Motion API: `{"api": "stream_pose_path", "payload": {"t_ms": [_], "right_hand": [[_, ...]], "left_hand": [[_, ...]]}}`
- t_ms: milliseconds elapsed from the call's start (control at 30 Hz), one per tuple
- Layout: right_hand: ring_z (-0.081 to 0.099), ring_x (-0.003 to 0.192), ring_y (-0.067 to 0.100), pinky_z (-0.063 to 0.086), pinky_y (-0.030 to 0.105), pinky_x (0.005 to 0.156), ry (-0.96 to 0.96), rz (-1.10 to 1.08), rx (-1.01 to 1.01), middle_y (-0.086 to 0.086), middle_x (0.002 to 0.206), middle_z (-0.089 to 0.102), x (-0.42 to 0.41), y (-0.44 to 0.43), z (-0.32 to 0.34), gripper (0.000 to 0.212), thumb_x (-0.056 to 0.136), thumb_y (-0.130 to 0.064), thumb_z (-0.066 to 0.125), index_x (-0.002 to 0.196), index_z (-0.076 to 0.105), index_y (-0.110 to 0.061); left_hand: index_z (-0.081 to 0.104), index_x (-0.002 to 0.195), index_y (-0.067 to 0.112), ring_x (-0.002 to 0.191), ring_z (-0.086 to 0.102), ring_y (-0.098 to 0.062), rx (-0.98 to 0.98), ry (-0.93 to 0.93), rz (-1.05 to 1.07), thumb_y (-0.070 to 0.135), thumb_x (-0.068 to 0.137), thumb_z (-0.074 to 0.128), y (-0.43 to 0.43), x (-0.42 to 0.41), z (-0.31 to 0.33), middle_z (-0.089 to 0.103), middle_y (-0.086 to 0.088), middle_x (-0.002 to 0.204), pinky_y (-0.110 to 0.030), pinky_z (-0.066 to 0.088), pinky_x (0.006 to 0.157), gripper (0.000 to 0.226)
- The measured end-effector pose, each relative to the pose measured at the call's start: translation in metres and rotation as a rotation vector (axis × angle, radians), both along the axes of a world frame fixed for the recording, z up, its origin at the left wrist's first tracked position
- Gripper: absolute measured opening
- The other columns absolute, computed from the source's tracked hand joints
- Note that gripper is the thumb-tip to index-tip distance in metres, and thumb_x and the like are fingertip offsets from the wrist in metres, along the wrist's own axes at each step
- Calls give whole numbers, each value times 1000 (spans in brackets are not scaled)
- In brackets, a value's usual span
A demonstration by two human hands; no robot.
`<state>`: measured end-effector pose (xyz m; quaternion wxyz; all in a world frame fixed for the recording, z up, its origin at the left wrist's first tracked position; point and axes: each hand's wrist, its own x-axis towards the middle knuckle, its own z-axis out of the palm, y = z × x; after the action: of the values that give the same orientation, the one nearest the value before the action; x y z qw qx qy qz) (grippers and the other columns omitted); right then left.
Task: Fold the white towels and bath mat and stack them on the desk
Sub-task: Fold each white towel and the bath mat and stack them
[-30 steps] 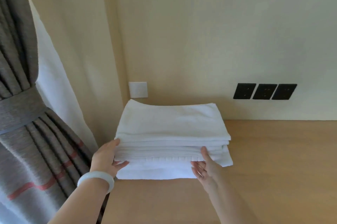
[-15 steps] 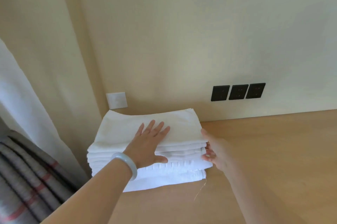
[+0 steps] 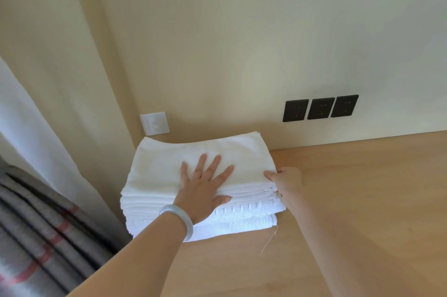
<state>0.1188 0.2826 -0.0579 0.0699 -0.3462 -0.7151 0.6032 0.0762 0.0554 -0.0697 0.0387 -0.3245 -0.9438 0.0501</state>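
Head view: stack of towels [image 3: 169, 166] in the counter [image 3: 362, 187] corner, both hands on it

Folded white stack sits on the wooden counter against the wall, below a white switch plate [image 3: 154, 123]. Left hand [image 3: 203, 190] lies flat on top, fingers straight and spread, thumb over the front edge. Right hand [image 3: 289, 181] grips the right edge of the upper layers, thumb on top, fingers hidden. Loose thread [image 3: 268, 242] trails from the front right corner.
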Motion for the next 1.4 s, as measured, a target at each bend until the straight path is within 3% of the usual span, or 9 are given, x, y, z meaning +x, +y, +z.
{"api": "stream_pose_path", "payload": {"t_ms": [167, 267, 400, 600, 733, 900, 1033, 1200, 1400], "right_hand": [[56, 102, 28, 50, 36, 83, -80, 141, 670, 13, 117, 58, 0, -8, 20, 32, 86, -19, 66, 113, 60, -5], [17, 144, 24, 15, 35, 118, 168, 508, 1197, 3, 156, 22, 6, -33, 32, 80, 85, -37, 67, 150, 26, -13], [-17, 147, 13, -12, 34, 119, 134, 949, 1382, -2, 160, -14, 5, -48, 3, 113, 77, -49, 71, 154, -6, -16], [1, 148, 13, -4, 28, 119, 185, 821, 1464, -4, 161, 1, 2, 2, -27, 104, 80, -35, 74, 154, 2, -23], [13, 148, 16, 1, 27, 117, 126, 761, 1385, -5, 160, 8, 27, 27, -29, 92, 83, -6, 67, 153, 7, -22], [5, 149, 18, -6, 26, 117, 189, 666, 1331, 4, 161, 11, 10, -32, 36, 69, 89, 7, 38, 152, 18, -11], [4, 149, 20, 1, 33, 120, 305, 725, 1180, 6, 161, 11, -37, -102, 53, 57, 100, -15, 37, 153, 18, -13], [-14, 148, 27, -11, 49, 117, -160, 767, 1192, 4, 162, -10, -69, -83, 12, 79, 89, -71, 1, 154, 0, -28], [-24, 145, 23, -8, 60, 114, -187, 655, 1159, -2, 160, -21, -58, -56, -6, 66, 90, -71, 10, 149, -4, -47]], "left_hand": [[-13, 151, 40, 147, -15, -35, 5, 47, -22, 79, 82, 18, 1, -1, 1, -15, 4, 162, -72, 8, 109, 85], [-26, 149, 31, 144, -28, -32, -58, 16, 2, 76, 81, 43, 1, 2, 13, -32, 3, 156, -66, -7, 113, 106], [-28, 148, 34, 146, -24, -31, -83, 45, 23, 74, 79, 52, -11, 2, 14, -30, 6, 158, -67, -4, 113, 113], [-33, 142, 45, 147, -16, -35, -47, 34, 175, 74, 76, 54, -66, 2, 11, -30, 13, 156, -69, 5, 112, 113], [3, 155, 36, 140, 32, -43, -79, 6, 239, 78, 68, 60, -103, 22, 5, 14, -1, 161, -72, 35, 97, 112], [16, 154, 32, 150, 10, -28, 35, 60, 318, 74, 67, -32, -77, 10, 45, 12, 1, 163, -58, 4, 117, 108], [12, 155, 24, 151, 0, -21, 118, 92, 316, 71, 68, -35, -43, -33, 62, 5, -4, 164, -48, 3, 121, 109], [-9, 154, 32, 149, -14, -26, 11, -181, 522, 67, 93, 7, -69, -59, 30, -15, -4, 162, -48, -4, 120, 72], [-18, 149, 41, 148, -17, -30, 46, -85, 540, 75, 64, -30, -72, -45, 9, -18, -10, 161, -58, 6, 115, 93]]}}
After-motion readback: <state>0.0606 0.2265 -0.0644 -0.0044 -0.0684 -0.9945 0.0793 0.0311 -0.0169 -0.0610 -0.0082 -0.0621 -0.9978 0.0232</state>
